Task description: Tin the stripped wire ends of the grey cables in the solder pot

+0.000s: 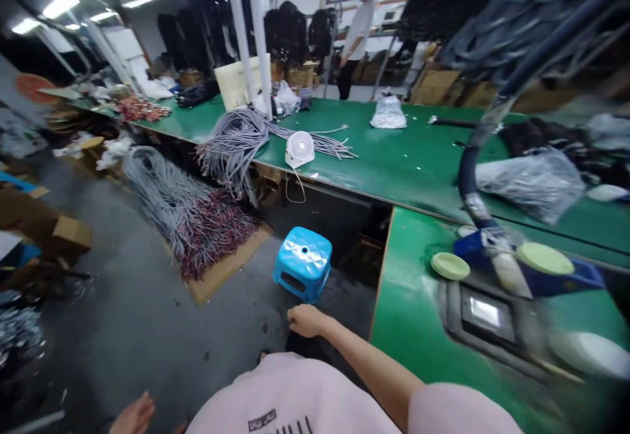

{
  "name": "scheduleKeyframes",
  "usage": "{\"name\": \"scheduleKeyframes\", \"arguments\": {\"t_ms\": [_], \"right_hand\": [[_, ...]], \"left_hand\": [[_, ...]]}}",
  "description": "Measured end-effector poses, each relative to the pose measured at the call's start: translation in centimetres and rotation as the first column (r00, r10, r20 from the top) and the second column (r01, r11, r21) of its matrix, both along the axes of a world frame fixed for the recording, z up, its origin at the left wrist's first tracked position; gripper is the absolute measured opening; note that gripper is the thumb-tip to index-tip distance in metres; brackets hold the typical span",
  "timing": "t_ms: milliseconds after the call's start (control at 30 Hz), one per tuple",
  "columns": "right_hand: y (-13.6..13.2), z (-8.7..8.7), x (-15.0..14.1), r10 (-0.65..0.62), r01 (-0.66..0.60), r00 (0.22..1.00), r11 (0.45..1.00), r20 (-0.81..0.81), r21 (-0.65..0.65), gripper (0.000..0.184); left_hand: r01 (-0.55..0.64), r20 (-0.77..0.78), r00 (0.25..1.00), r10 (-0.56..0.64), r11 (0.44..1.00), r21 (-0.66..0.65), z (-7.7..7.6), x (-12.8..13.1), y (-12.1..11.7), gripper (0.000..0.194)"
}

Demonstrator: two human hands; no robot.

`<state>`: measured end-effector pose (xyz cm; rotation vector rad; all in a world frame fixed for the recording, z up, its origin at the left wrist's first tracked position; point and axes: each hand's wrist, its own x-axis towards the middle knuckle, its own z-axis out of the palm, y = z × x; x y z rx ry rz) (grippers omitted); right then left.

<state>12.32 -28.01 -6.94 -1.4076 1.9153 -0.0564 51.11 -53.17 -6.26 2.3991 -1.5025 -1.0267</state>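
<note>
Blue stool (304,251) looks light, stiff, best held by its seat edge (301,274). Right hand (306,320) curls nearby, hold unclear; left hand (134,415) hangs uncurled.

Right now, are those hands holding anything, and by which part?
Nothing that I can see: the left hand looks empty, and no object shows in the loosely curled right hand, near the blue stool.

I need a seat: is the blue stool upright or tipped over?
Upright: the blue stool stands on the floor, its seat with the small hole facing up, near the right hand.
</note>
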Motion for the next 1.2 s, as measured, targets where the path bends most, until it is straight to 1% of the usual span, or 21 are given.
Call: {"name": "scheduleKeyframes", "arguments": {"t_ms": [33, 67, 133, 167, 200, 233, 333, 400, 467, 500, 567, 667, 733, 800, 867, 900, 967, 1033, 1067, 1133, 1200], "right_hand": [[0.7, -0.3, -1.5, -0.09, 0.09, 0.996, 0.996, 0.001, -0.001, 0.026], [1.3, -0.6, -3.0, -0.174, 0.174, 0.985, 0.985, 0.0, -0.006, 0.026], [2.3, -1.3, -5.6, -0.316, 0.316, 0.949, 0.948, 0.008, -0.023, 0.025], [2.6, -1.7, -6.8, -0.376, 0.376, 0.927, 0.926, 0.016, -0.033, 0.023], [2.7, -2.1, -8.0, -0.427, 0.428, 0.904, 0.903, 0.028, -0.041, 0.024], [2.7, -2.4, -9.2, -0.471, 0.473, 0.881, 0.88, 0.042, -0.049, 0.025], [1.7, -2.8, -12.9, -0.565, 0.571, 0.82, 0.817, 0.091, -0.082, 0.027], [0.5, -2.7, -15.9, -0.608, 0.619, 0.785, 0.774, 0.117, -0.13, 0.023], [-0.9, -2.6, -19.5, -0.649, 0.661, 0.75, 0.723, 0.13, -0.202, 0.025], [-1.6, -2.6, -21.5, -0.671, 0.68, 0.73, 0.692, 0.131, -0.241, 0.028], [-2.7, -3.0, -26.0, -0.724, 0.717, 0.679, 0.619, 0.12, -0.321, 0.033], [-3.7, -4.2, -33.5, -0.835, 0.773, 0.545, 0.463, 0.08, -0.433, 0.039], [-3.7, -5.0, -38.9, -0.915, 0.804, 0.401, 0.325, 0.051, -0.498, 0.043], [-3.2, -5.7, -44.1, -0.973, 0.821, 0.228, 0.18, 0.022, -0.542, 0.048], [-2.1, -6.0, -49.2, -0.998, 0.825, 0.068, 0.061, -0.009, -0.562, 0.052], [-1.2, -6.0, -51.7, -1.0, 0.823, 0.002, 0.016, -0.026, -0.568, 0.054], [0.9, -6.0, -56.5, -0.993, 0.813, -0.099, -0.046, -0.06, -0.58, 0.057], [3.2, -6.1, -60.9, -0.982, 0.8, -0.166, -0.081, -0.089, -0.595, 0.059], [4.1, -6.2, -62.7, -0.977, 0.793, -0.186, -0.089, -0.101, -0.603, 0.06], [4.9, -7.1, -65.4, -0.974, 0.781, -0.191, -0.077, -0.12, -0.62, 0.061], [4.2, -8.8, -66.6, -0.982, 0.772, -0.134, -0.018, -0.135, -0.636, 0.06]], "left_hand": [[-0.049, -0.164, 0.985, 0.062, 0.996, 0.081, -0.1, -1.7, -3.7, 0.027], [-0.092, -0.24, 0.965, 0.108, 0.993, 0.079, -0.3, -3.9, -7.2, 0.022], [-0.022, -0.328, 0.944, 0.042, 0.998, 0.065, -1.1, -9.6, -12.2, 0.013], [0.042, -0.336, 0.942, -0.017, 0.997, 0.065, -1.9, -13.0, -13.5, 0.011], [0.109, -0.337, 0.938, -0.074, 0.99, 0.087, -2.9, -16.4, -14.0, 0.011], [0.169, -0.342, 0.932, -0.12, 0.978, 0.118, -4.0, -19.7, -13.8, 0.011], [0.355, -0.358, 0.896, -0.262, 0.907, 0.225, -7.9, -28.4, -10.5, 0.01], [0.453, -0.356, 0.867, -0.348, 0.849, 0.272, -9.9, -32.8, -8.4, 0.011], [0.522, -0.35, 0.838, -0.419, 0.802, 0.289, -11.0, -36.4, -7.8, 0.011], [0.55, -0.348, 0.823, -0.45, 0.785, 0.285, -11.2, -38.1, -8.3, 0.011], [0.599, -0.346, 0.789, -0.508, 0.763, 0.245, -11.2, -41.9, -10.9, 0.011], [0.666, -0.335, 0.724, -0.604, 0.737, 0.111, -10.9, -49.6, -17.5, 0.013], [0.717, -0.32, 0.661, -0.679, 0.697, 0.004, -10.4, -56.3, -22.6, 0.018], [0.77, -0.302, 0.583, -0.754, 0.632, -0.092, -9.4, -64.3, -26.9, 0.026], [0.817, -0.275, 0.48, -0.833, 0.539, -0.208, -8.1, -72.9, -29.9, 0.035], [0.831, -0.251, 0.407, -0.878, 0.47, -0.297, -7.5, -77.1, -30.7, 0.038], [0.816, -0.251, 0.271, -0.929, 0.36, -0.453, -6.6, -84.8, -31.0, 0.045], [0.768, -0.261, 0.204, -0.944, 0.319, -0.555, -6.3, -91.1, -30.0, 0.046], [0.745, -0.262, 0.194, -0.945, 0.316, -0.587, -6.5, -93.6, -29.2, 0.046], [0.704, -0.274, 0.21, -0.938, 0.34, -0.624, -7.4, -97.2, -27.3, 0.045], [0.661, -0.278, 0.258, -0.926, 0.378, -0.648, -8.7, -99.2, -25.3, 0.044]]}}
